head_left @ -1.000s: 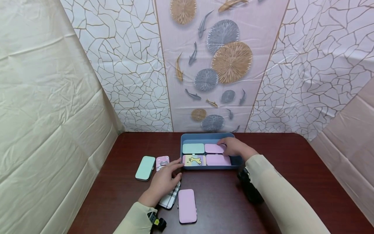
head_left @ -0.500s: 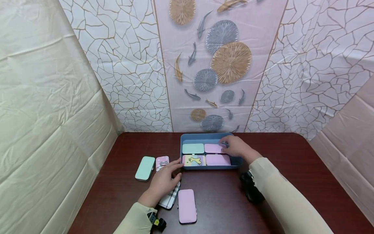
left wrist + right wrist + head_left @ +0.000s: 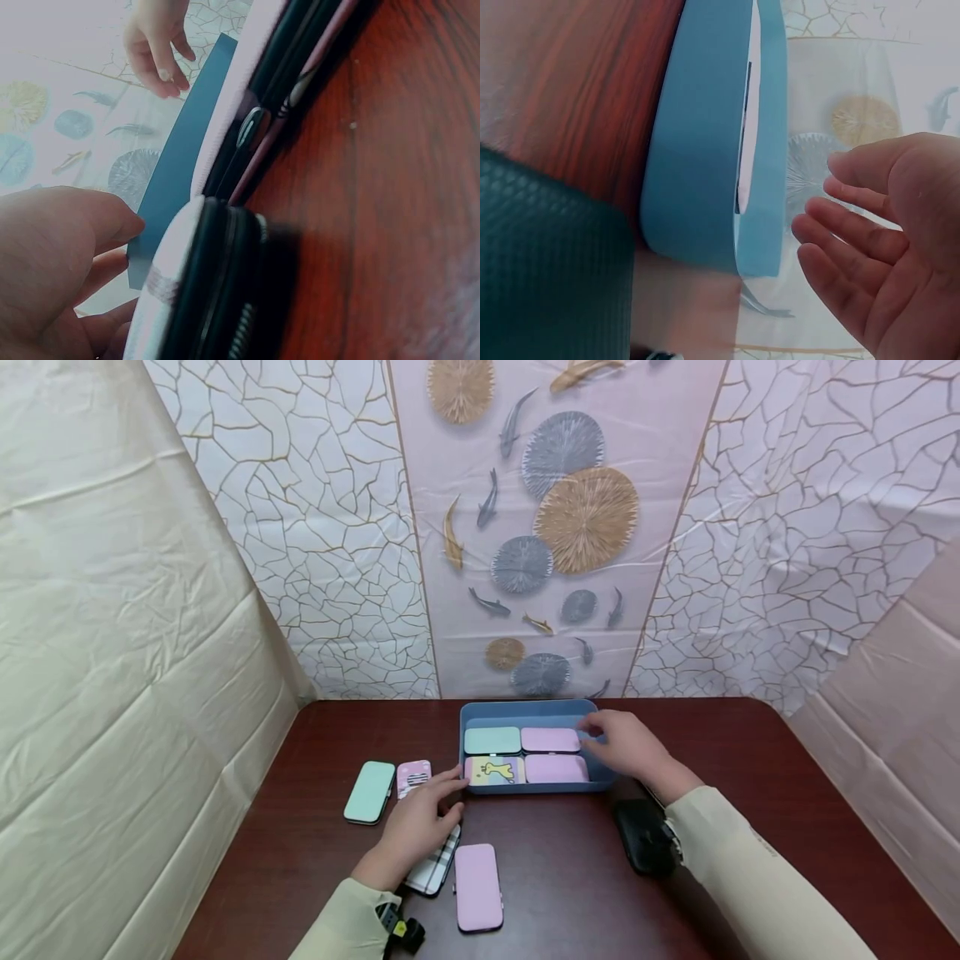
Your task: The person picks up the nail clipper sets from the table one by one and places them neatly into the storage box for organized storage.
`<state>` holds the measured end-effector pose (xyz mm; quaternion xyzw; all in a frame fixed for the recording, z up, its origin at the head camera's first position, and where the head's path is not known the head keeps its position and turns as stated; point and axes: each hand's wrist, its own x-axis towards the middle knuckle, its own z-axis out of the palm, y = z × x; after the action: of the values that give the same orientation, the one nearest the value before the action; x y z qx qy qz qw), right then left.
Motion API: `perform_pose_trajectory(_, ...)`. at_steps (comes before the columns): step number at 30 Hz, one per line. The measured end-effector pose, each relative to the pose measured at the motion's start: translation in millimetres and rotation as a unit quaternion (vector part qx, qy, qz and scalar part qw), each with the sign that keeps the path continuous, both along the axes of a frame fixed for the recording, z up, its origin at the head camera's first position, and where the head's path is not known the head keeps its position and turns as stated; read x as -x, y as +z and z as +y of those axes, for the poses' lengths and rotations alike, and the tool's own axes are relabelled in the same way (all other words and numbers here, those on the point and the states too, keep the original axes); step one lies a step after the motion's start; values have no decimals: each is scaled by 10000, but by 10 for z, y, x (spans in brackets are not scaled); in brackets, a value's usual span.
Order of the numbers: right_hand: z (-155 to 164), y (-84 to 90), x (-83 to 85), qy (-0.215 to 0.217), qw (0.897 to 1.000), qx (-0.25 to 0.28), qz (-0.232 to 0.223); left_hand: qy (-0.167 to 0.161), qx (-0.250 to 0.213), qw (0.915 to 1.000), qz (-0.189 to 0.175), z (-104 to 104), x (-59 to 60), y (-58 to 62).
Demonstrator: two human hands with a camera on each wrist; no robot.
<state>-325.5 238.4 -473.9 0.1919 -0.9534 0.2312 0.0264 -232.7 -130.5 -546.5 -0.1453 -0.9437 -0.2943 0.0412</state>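
Big cloths hang all around. The back cloth (image 3: pixel 555 535) has white sides with thin gold lines, and a pink middle with fish and round gold and gray leaves. A cream cloth (image 3: pixel 127 652) hangs on the left, and a pale pink cloth (image 3: pixel 892 735) hangs on the right. In front is a shiny, dark red-brown table (image 3: pixel 570 877). A blue tray (image 3: pixel 525 714) sits near its far edge.

The right hand (image 3: pixel 633 747) is over the right end of the tray. It holds nothing. Its fingers bend a little, with a gap by the thumb. The left hand (image 3: pixel 416 827) is at the tray's near left corner, fingers loose and not gripping. Its fingertips look like they touch the tray.

Four cases lie flat inside the tray. In the far row, a mint case (image 3: pixel 492 741) is beside a pink case (image 3: pixel 551 740). In the near row, a giraffe case (image 3: pixel 495 770) is beside a plain pink case (image 3: pixel 557 768).

More lie on the table. A long pink case (image 3: pixel 478 887) is nearest the person. A green case (image 3: pixel 369 792) is far left. A checked case (image 3: pixel 431 872) is partly under the left hand; I can't tell if they touch. Just a bit of a stripy pink case (image 3: pixel 414 775) peeks out past that hand.
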Motion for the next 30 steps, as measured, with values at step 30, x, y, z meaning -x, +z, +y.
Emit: perform_pose_trajectory(30,511,-215,-1054,-825,9902,-1116,-159,-23,-30,10000,21,0,-15,16)
